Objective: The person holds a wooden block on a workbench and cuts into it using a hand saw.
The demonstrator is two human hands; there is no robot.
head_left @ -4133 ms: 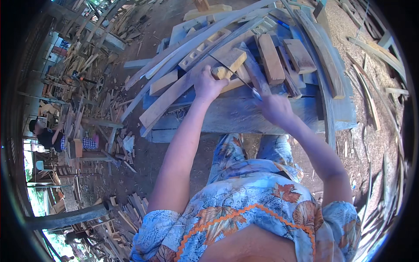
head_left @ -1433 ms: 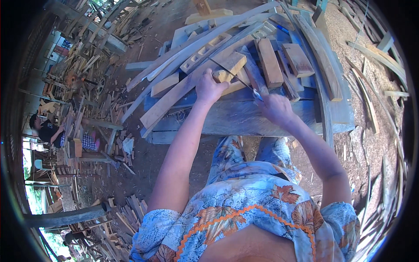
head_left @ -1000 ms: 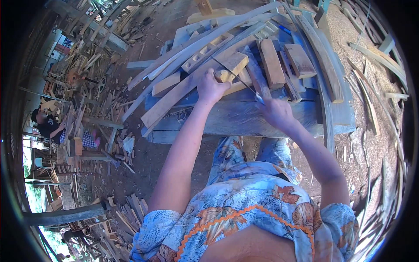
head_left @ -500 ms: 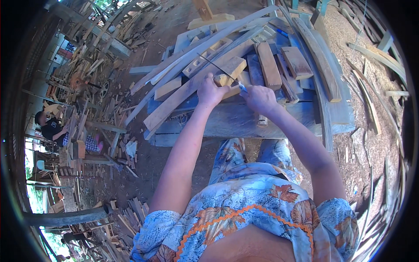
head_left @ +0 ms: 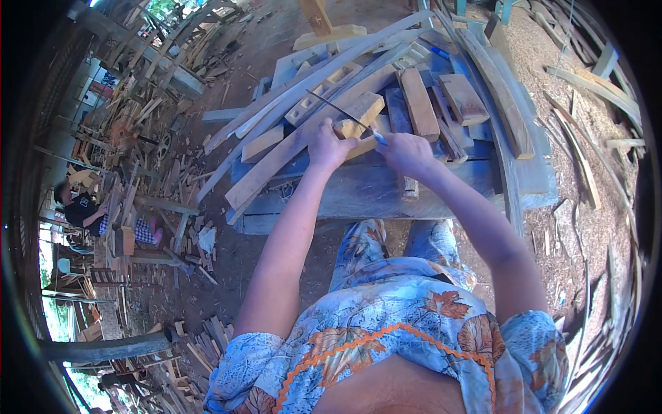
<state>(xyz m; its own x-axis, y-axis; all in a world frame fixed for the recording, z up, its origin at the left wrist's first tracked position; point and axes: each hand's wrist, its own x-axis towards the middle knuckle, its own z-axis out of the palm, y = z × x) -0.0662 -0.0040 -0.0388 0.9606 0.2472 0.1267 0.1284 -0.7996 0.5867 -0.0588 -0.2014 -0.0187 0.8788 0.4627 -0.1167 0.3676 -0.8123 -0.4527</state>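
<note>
In my left hand (head_left: pixel 328 147) is the near end of a short, pale wooden block (head_left: pixel 365 111), thumb and fingers closed on it. My right hand (head_left: pixel 408 154), slightly blurred, grips the bluish handle of a thin, dark tool that looks like a file (head_left: pixel 334 106). Its long shaft slants up and left across the near end of the block, against or just over the wood; contact is hard to make out. Under both hands, a long plank (head_left: pixel 284 153) lies slantwise on the wooden workbench (head_left: pixel 303 205). Right of the block sits another wooden block (head_left: pixel 418 105).
A wide block (head_left: pixel 463 100) and a long curved board (head_left: pixel 498 96) lie on the bench's right side. A blue pen-like object (head_left: pixel 440 52) is near the back. Scrap wood (head_left: pixel 148 114) covers the ground at left, where a person (head_left: pixel 81 207) sits. Shavings lie at right.
My right hand and the file have shifted very slightly, and the shaft slants a little less steeply. My left hand keeps its hold on the block. The whole view has drifted a little.
</note>
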